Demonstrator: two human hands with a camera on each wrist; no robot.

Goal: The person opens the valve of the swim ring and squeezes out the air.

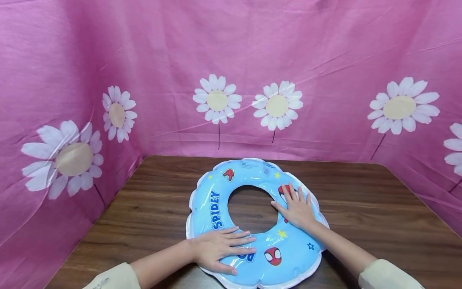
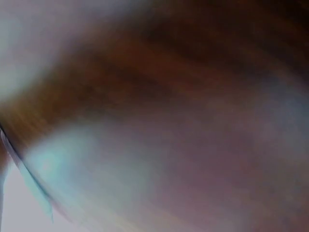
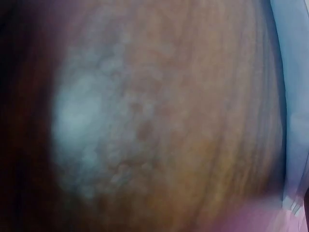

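A light blue inflatable swim ring (image 1: 205, 210) lies on the wooden table, puffed out, with a pale scalloped seam, red masked faces, yellow stars and the word SPIDEY. My left hand (image 1: 221, 249) rests on its near left part with straight, spread fingers, covering some of the lettering. On the ring's right side lies my right hand (image 1: 297, 209), palm down, fingers spread over a red printed figure. Its thumb reaches to the inner edge of the hole. Both wrist views are blurred and show mostly brown table and pale glare.
The dark brown wooden table (image 1: 361, 200) shows through the ring's hole and on both sides. Pink cloth (image 1: 166, 48) printed with large white daisies hangs behind the table and along its left and right sides.
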